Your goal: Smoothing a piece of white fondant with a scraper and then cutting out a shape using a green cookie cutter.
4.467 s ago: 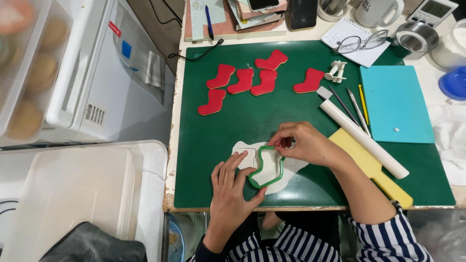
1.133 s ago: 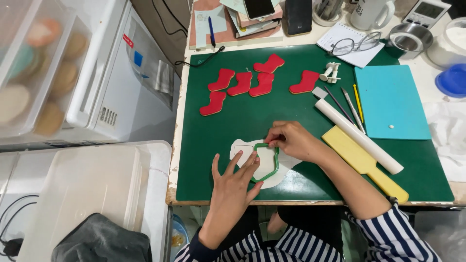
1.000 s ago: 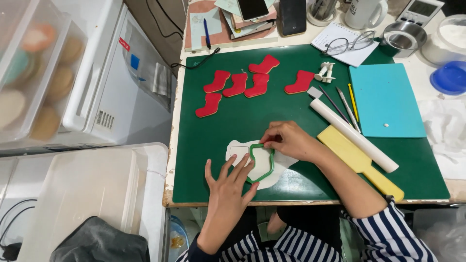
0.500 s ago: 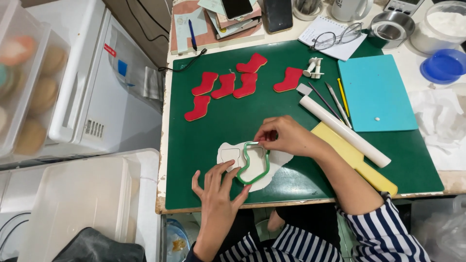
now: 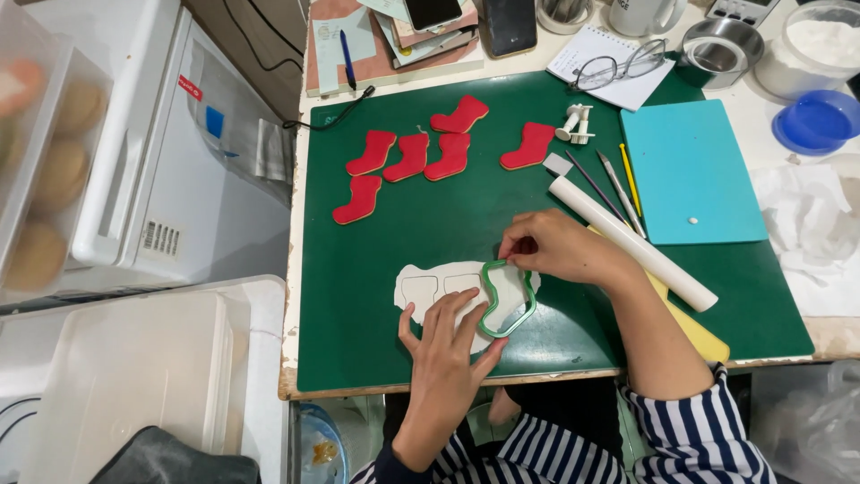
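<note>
Head view: left hand (image 5: 448,345) lies flat, steadying the green stocking cutter (image 5: 507,297) on white icing (image 5: 430,289), at 6 o'clock on the desk (image 5: 403,233); right hand (image 5: 551,248) pinches its top rim. Uneven pressure could probably slide the cutter into the 2 outlines at its 9 o'clock.

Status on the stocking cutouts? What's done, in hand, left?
Done: six red stocking-shaped pieces lie on the green cutting mat, and two cutter outlines already mark the rolled white sheet. In hand: the right hand and left hand press the green stocking-shaped cutter into that sheet's right end. Left: little uncut white remains around the cutter; the marked shapes are not yet lifted out.
</note>
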